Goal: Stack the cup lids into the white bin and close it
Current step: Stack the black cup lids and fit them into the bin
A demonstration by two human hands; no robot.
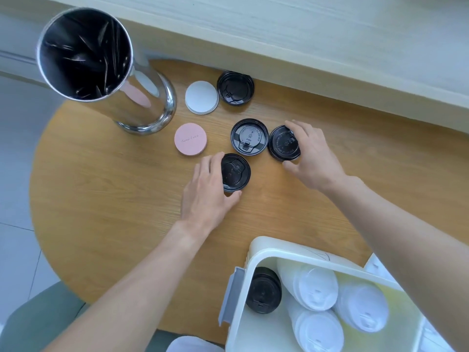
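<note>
Head view: mid-surface, left hand (206,191) pinches one round black plastic cup lid (234,172), right hand (311,156) another (283,143); gathering step; next, lift both into the white bin (256,252) at the near edge.

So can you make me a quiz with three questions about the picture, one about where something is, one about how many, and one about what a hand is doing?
1. Where is the pink coaster?
A. Inside the white bin
B. On the table beside the shiny metal cup
C. Under the right hand

2. How many black lids lie on the table, outside the bin?
A. Two
B. Four
C. Seven

3. What is the left hand doing?
A. Gripping a black lid
B. Holding the pink coaster
C. Resting flat, touching nothing

Answers: 1 B, it lies on the wooden table by the metal cup. 2 B, one sits by the white coaster, one in the middle, one in each hand. 3 A, its fingers and thumb curl round a black lid, and the right hand grips another; the white bin is open.
</note>
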